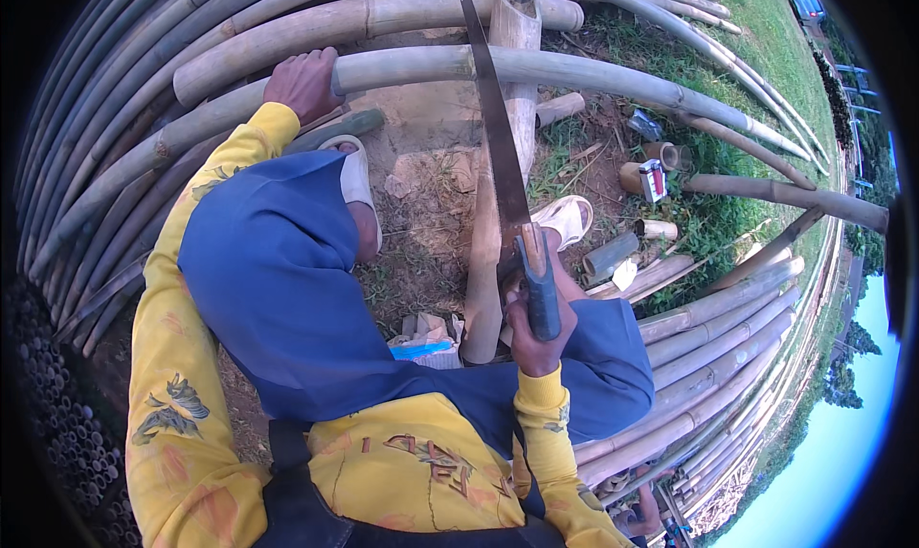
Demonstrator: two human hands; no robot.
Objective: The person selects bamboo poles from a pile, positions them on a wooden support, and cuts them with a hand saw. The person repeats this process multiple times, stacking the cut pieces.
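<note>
My right hand [539,330] is wrapped round the dark handle of a handsaw [498,132]. Its long blade points away from me and crosses a bamboo pole [613,81] that runs from left to right in front of me. Whether the teeth touch the pole I cannot tell. To the left of the blade, my left hand [304,81] is closed over the same pole. Under the pole, near the blade, stands a pale bamboo post [517,36] with a notched top.
Stacked bamboo poles [105,156] fill the left, and more poles [708,342] lie at the right. Short bamboo offcuts [611,255] and a small red and white box [653,179] sit on the ground to the right. A co-worker [643,510] is partly visible at the lower right.
</note>
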